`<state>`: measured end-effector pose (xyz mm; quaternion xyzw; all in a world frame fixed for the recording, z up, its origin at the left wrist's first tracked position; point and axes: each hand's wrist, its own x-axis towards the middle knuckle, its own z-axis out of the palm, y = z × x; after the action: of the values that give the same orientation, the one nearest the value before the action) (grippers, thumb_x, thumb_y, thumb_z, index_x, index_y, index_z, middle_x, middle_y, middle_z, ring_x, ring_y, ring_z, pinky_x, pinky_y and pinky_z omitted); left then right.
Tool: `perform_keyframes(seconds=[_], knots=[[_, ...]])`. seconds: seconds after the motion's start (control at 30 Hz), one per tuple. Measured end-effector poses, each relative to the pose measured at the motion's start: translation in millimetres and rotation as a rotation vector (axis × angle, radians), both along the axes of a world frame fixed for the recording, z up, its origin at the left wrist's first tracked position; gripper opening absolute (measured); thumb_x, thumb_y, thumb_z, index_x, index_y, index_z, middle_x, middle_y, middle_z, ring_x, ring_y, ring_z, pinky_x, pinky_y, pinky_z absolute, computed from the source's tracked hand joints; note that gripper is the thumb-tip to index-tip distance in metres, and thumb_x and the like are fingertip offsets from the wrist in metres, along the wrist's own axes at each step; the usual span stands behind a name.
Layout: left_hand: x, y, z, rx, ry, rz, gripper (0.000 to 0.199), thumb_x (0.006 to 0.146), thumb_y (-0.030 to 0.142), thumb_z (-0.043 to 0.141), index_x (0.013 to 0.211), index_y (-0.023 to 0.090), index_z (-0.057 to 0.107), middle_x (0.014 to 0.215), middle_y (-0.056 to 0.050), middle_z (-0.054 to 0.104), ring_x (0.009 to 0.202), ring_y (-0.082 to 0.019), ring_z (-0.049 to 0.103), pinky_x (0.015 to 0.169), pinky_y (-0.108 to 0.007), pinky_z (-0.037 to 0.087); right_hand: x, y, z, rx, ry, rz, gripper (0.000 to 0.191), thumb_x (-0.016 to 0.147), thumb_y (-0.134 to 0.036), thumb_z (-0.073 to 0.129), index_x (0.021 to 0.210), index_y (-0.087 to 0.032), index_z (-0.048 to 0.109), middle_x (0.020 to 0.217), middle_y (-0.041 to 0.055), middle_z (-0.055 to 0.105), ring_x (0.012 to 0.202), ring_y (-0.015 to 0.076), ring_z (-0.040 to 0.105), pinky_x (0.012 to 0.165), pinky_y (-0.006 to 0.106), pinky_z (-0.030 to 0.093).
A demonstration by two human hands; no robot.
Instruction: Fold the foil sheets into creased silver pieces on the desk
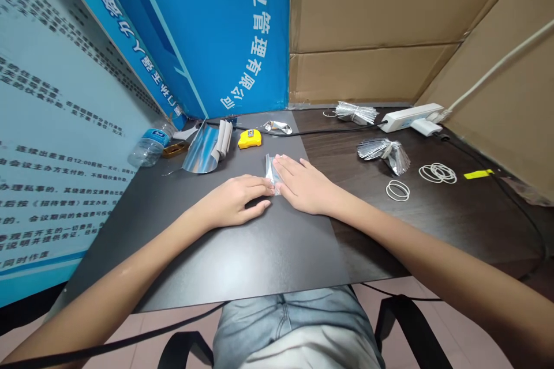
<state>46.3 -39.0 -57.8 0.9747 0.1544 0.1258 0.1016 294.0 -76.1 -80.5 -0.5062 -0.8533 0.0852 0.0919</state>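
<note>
A narrow folded strip of silver foil lies on the dark mat, partly hidden under my fingers. My right hand rests flat on top of it, pressing it down. From the other side, my left hand brings its fingertips against the strip. Just beyond my hands stand a curved foil sheet with a rolled grey strip and a yellow tape measure. A crumpled foil scrap lies near the mat's far edge.
Right of the mat, the dark table holds fan-shaped foil bundles, rubber bands and a white power strip with a cable. A water bottle lies at the far left. Cardboard and a printed blue board wall the table.
</note>
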Motion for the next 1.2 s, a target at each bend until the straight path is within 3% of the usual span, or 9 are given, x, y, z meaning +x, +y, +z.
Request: perform_keyframes(seconds=[0.17,0.3,0.43,0.7,1.2], knots=[[0,-1,1.1,-0.015,0.014,0.007,0.030,0.107,0.034,0.055,0.129,0.022,0.072,0.133,-0.010,0.077,0.127,-0.027,0.072,0.110,-0.040,0.057,-1,-2,3.9,0.013,0.058,0.005,0.070,0.109,-0.038,0.027,0.174,-0.012,0.017,0.177,0.0187,0.030,0.166,0.0339,0.031,0.128,0.068,0.036],[-1,0,-0.9,-0.034,0.011,-0.009,0.030,0.106,0.032,0.056,0.130,0.022,0.070,0.133,-0.011,0.075,0.131,-0.029,0.069,0.114,-0.045,0.054,3,0,6.2,-0.012,0.080,0.024,0.065,0.110,-0.040,0.029,0.171,-0.017,0.029,0.176,0.0161,0.034,0.166,0.0330,0.032,0.129,0.066,0.034],[-1,1,-1.2,-0.048,0.010,-0.005,0.027,0.105,0.030,0.056,0.127,0.023,0.070,0.135,-0.011,0.074,0.144,-0.032,0.060,0.122,-0.050,0.047,8,6,6.0,-0.012,0.100,0.043,0.065,0.110,-0.040,0.030,0.170,-0.016,0.030,0.174,0.0155,0.038,0.163,0.0333,0.037,0.129,0.065,0.035],[2,5,4.7,-0.101,0.043,-0.017,0.025,0.105,0.031,0.053,0.122,0.023,0.068,0.131,-0.010,0.074,0.129,-0.028,0.068,0.112,-0.042,0.052,9,8,2.3,0.078,0.028,0.084,0.055,0.112,-0.037,0.028,0.157,-0.015,0.051,0.168,0.0208,0.046,0.161,0.0327,0.043,0.123,0.058,0.044],[-2,12,3.0,-0.143,0.017,-0.051,0.027,0.104,0.031,0.054,0.124,0.023,0.070,0.138,-0.011,0.071,0.129,-0.028,0.069,0.113,-0.040,0.056,10,8,-2.1,0.105,0.001,0.100,0.053,0.111,-0.033,0.029,0.153,-0.017,0.055,0.168,0.0196,0.046,0.160,0.0331,0.043,0.121,0.057,0.046]])
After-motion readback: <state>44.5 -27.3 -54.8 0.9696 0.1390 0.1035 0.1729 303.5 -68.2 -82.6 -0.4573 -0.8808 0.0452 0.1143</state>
